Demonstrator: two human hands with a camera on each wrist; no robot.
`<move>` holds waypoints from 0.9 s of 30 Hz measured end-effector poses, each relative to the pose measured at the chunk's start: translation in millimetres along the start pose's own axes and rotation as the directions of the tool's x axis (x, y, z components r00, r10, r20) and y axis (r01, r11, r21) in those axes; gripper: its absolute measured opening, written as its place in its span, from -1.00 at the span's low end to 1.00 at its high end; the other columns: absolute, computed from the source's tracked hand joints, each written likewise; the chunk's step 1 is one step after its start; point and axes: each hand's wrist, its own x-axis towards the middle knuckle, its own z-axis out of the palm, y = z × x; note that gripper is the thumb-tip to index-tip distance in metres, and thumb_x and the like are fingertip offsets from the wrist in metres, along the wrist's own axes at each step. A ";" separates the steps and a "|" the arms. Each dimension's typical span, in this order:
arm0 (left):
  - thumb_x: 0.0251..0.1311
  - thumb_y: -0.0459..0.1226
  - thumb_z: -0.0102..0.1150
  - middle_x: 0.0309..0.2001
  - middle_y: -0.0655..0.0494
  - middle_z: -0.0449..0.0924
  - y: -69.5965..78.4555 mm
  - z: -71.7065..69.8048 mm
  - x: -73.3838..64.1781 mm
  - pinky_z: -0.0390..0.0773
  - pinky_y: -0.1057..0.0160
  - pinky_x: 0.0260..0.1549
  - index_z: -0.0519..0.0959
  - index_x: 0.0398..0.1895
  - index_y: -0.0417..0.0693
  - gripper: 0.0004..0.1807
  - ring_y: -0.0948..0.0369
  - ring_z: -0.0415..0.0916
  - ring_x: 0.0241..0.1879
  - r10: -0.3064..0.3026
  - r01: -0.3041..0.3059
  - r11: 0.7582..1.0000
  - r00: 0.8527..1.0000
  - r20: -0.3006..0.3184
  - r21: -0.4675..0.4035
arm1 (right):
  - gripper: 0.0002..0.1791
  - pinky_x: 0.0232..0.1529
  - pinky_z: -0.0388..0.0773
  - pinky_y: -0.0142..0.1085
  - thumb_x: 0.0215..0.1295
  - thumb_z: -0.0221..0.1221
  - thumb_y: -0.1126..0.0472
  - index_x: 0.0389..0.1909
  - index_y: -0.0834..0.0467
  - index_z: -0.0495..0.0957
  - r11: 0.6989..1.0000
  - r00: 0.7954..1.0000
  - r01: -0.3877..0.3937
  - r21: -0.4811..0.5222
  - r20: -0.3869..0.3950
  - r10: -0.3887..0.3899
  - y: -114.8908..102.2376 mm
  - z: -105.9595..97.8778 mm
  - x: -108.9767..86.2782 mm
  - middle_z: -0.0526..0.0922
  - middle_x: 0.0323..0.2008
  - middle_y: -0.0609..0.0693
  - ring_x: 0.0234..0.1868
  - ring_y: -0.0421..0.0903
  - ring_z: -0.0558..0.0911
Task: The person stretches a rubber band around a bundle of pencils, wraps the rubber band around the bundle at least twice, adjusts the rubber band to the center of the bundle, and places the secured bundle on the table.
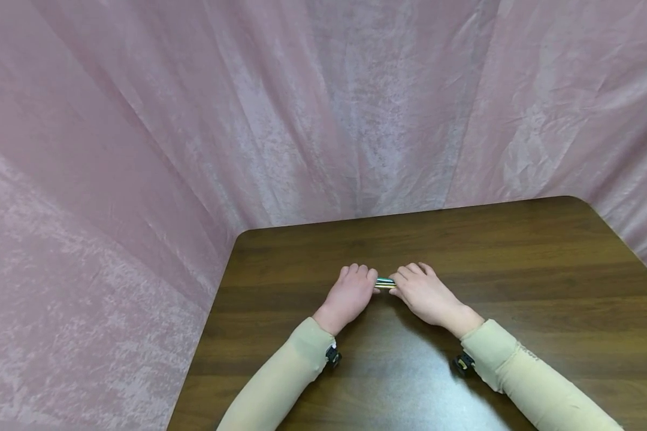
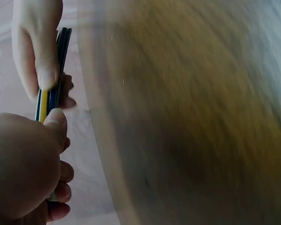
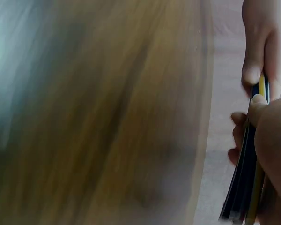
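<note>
Between the two hands, low over the table, is a bundle of pencil-like sticks (image 1: pixel 385 283), dark blue and yellow with a shiny surface. My left hand (image 1: pixel 350 296) grips one end, its thumb pressed along the sticks in the left wrist view. My right hand (image 1: pixel 425 293) holds the other end with thumb and curled fingers. Only a short stretch of the bundle (image 2: pixel 51 101) shows between the thumbs. In the right wrist view the sticks (image 3: pixel 241 173) run on past my right hand and spread slightly at their ends. Their exact kind is hard to tell.
A brown wood-grain table (image 1: pixel 544 257) with rounded corners lies beneath both arms. Pink velvety curtains (image 1: pixel 356 120) hang behind it and along the left side. Small dark cameras (image 1: pixel 332 355) are worn at the wrists, by the pale sleeves.
</note>
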 end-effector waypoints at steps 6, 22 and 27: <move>0.55 0.08 0.12 -0.19 0.13 0.59 -4.6 -2.2 -2.4 0.39 0.16 -0.08 0.50 -0.03 -0.03 -0.63 0.13 0.47 -0.18 -0.048 0.051 0.998 0.996 0.074 -0.042 | -0.56 0.15 0.47 0.24 0.47 0.34 -0.06 0.15 0.18 0.67 0.997 0.996 -0.083 -0.002 0.027 0.083 5.3 -5.9 -4.6 0.69 -0.02 0.04 0.08 0.13 0.60; 0.51 0.07 0.16 -0.25 0.14 0.60 -0.7 -3.9 1.3 0.42 0.20 -0.25 0.50 -0.12 -0.02 -0.65 0.13 0.51 -0.24 0.032 -0.024 0.994 0.997 0.075 -0.111 | -0.69 0.19 0.48 0.21 0.53 0.30 -0.02 -0.04 0.15 0.62 0.994 0.995 0.096 -0.060 0.001 -0.096 -1.7 -0.8 8.0 0.65 -0.11 0.02 0.05 0.09 0.59; 0.51 0.06 0.17 -0.24 0.14 0.58 -7.8 -4.1 -3.9 0.44 0.18 -0.22 0.49 -0.12 -0.02 -0.66 0.12 0.46 -0.25 -0.018 0.037 0.986 0.993 0.117 -0.162 | -0.60 0.18 0.45 0.25 0.42 0.38 -0.10 0.03 0.12 0.68 0.999 1.000 0.025 -0.043 0.012 -0.025 4.8 -7.8 4.2 0.68 -0.10 -0.03 0.06 0.09 0.61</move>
